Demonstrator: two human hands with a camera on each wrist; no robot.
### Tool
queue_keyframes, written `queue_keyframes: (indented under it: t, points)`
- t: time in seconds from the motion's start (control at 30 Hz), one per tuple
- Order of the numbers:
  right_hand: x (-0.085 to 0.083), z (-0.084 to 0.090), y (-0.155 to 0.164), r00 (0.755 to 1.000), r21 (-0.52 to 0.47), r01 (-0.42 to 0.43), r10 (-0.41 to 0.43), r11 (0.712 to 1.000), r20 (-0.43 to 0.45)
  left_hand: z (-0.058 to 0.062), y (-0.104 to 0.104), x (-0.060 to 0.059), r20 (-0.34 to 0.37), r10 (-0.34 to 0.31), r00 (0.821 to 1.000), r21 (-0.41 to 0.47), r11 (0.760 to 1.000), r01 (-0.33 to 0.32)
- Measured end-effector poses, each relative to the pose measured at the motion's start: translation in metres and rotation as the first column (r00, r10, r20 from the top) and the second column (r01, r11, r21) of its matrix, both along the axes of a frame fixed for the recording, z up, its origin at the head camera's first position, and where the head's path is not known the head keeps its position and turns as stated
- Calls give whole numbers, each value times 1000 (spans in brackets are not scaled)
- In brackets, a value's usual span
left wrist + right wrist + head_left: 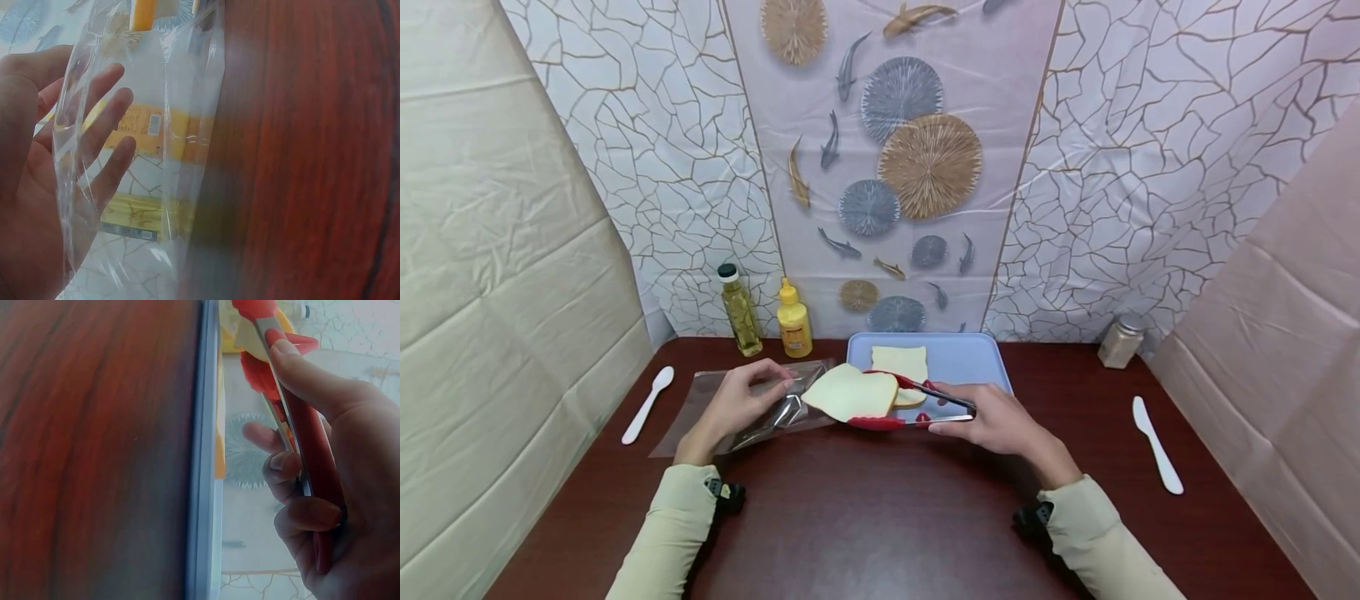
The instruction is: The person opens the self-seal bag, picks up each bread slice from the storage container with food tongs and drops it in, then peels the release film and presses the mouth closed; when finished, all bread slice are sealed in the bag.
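Observation:
My right hand (1000, 421) grips a pair of tongs (310, 440) with red scalloped tips, thumb along one arm and fingers around the other. Between the tips lies a pale bread slice (850, 394) with a yellow-brown crust, its pointed corner toward the left hand. A clear plastic bag (700, 408) lies on the table at the left, its near-right part raised. My left hand (737, 404) is at the bag, and in the left wrist view its spread, loosely bent fingers (109, 119) show through the plastic. The slice's corner overlaps the bag's right end.
A light blue tray (973, 354) at the back holds more slices (901, 360). An oil bottle (741, 317) and a yellow squeeze bottle (793, 325) stand back left. A white spoon (646, 408) lies left, a white knife (1157, 446) right, and a shaker (1122, 342) stands back right.

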State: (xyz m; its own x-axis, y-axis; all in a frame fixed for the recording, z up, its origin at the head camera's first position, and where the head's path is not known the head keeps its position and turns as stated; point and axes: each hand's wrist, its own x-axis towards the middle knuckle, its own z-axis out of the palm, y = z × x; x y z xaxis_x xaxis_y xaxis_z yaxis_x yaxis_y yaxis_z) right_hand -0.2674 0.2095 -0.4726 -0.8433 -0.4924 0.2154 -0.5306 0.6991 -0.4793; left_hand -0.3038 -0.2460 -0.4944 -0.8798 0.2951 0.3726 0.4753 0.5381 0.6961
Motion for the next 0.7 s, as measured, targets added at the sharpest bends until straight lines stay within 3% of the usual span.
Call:
queue_keyframes:
  t: [0.2,0.47,0.7]
  points:
    - [-4,5,-9,1000,49,-9,9,999,5,-1,-2,0,20,-26,999,31,999,25]
    - [-5,15,-20,998,122,3,5,992,-65,-2,-4,1,48,-63,997,37,997,61]
    - [0,22,-26,990,155,6,16,988,-139,1,-11,0,49,-49,998,43,998,47]
